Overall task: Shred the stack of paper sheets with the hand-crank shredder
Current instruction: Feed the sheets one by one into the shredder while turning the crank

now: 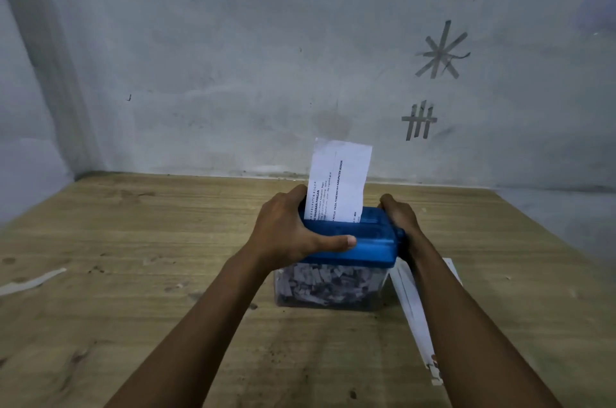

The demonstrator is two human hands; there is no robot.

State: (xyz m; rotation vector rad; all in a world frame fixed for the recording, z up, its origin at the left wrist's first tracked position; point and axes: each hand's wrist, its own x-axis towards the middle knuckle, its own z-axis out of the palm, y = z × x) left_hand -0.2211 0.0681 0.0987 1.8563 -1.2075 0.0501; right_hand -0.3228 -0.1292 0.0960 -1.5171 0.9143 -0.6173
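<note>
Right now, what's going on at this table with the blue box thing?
A person is shredding paper. Their left hand grips the blue top of the shredder, and the right hand wraps round its right end, where the crank is hidden. A printed sheet stands upright in the slot, partly fed. The clear bin underneath looks nearly full of shreds. More sheets lie on the wooden table beside it, under the right forearm.
</note>
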